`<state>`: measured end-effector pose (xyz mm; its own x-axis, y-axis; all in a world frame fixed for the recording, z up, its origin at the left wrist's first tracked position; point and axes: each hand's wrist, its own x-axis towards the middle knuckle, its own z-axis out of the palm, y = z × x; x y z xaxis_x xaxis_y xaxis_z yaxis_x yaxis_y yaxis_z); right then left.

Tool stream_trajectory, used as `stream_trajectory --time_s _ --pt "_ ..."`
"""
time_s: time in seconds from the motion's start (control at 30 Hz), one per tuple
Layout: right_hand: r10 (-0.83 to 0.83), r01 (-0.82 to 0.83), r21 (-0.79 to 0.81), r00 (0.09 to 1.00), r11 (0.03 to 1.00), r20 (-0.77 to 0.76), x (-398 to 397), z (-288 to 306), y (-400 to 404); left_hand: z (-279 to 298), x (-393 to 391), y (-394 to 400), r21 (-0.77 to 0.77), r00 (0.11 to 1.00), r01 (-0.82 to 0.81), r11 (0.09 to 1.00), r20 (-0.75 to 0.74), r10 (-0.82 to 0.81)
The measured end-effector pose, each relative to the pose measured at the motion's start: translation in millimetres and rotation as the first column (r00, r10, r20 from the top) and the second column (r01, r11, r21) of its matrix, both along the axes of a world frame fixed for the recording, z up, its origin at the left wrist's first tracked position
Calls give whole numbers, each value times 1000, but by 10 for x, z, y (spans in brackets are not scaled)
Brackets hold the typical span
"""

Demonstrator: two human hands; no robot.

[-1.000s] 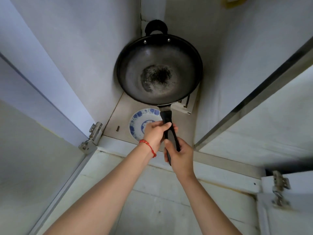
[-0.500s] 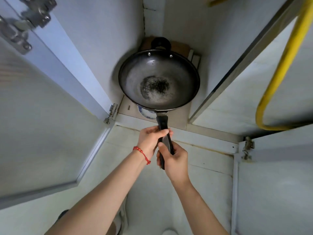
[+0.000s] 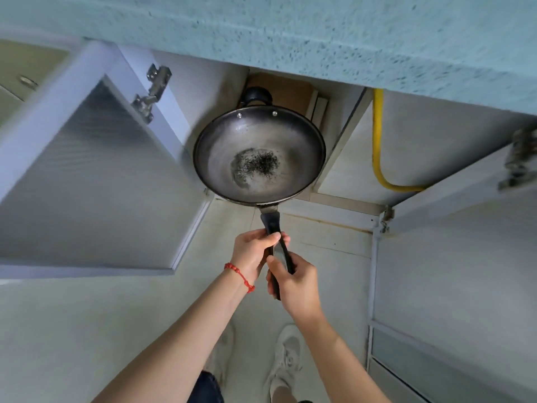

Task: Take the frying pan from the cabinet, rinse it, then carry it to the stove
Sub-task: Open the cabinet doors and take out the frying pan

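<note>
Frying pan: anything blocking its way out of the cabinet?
Nothing visible. The dark round frying pan is held by its handle in the left hand and right hand; the open white cabinet door stands off to the left.

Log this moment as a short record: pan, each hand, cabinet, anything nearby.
pan: dark frying pan, held level in front of the open cabinet, dark residue at its centre
left hand: left hand, red bracelet on the wrist, gripping the handle nearer the pan
right hand: right hand, gripping the handle's end
cabinet: left door swung open
nearby: yellow hose in the right compartment; countertop edge above
</note>
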<state>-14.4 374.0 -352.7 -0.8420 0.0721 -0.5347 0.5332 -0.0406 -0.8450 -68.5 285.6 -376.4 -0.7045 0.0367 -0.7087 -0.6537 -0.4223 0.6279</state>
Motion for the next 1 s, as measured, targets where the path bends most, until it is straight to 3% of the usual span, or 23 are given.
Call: stream_trajectory --time_s 0.47,0.63,1.0 --pt "-148 148 -19 989 989 -1 1541 1119 -652 1211 1433 -558 -56 980 200 978 -5 -201" --pt "-177 180 -91 983 979 41 2248 1571 -816 1726 2102 -705 -62 968 252 966 8 -252" --pt "-95 76 -235 993 969 -70 3375 2352 -636 2539 3256 -682 -168 934 350 921 -10 -357"
